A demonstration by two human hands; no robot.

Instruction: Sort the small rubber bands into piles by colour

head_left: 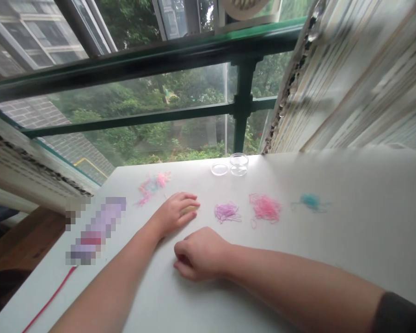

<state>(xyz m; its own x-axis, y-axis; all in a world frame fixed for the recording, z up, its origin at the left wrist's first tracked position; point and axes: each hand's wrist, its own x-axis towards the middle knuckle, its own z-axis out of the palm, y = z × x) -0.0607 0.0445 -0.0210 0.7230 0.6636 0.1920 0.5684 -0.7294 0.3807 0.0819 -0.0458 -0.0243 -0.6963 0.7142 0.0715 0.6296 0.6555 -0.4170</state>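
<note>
My left hand [178, 212] lies on the white table with its fingers stretched out, partly over a small yellowish pile [191, 209]. Just in front of it, nearer to me, my right hand [204, 253] is curled into a fist; whatever it may hold is hidden. To the right of my left hand sit a purple pile [227, 212], a pink pile [265, 207] and a teal pile [310, 201] of thin stringy loops that look like small elastic bands. A mixed-colour pile [156, 182] of similar pieces is beyond my left wrist.
Near the table's [350, 259] far edge stand a clear round container [239, 165] and a clear shallow lid or dish [219, 169]. A blurred-out purple object [102, 226] with a red cord [50, 298] lies at the left. Behind are a green railing [142, 58] and curtains [367, 83].
</note>
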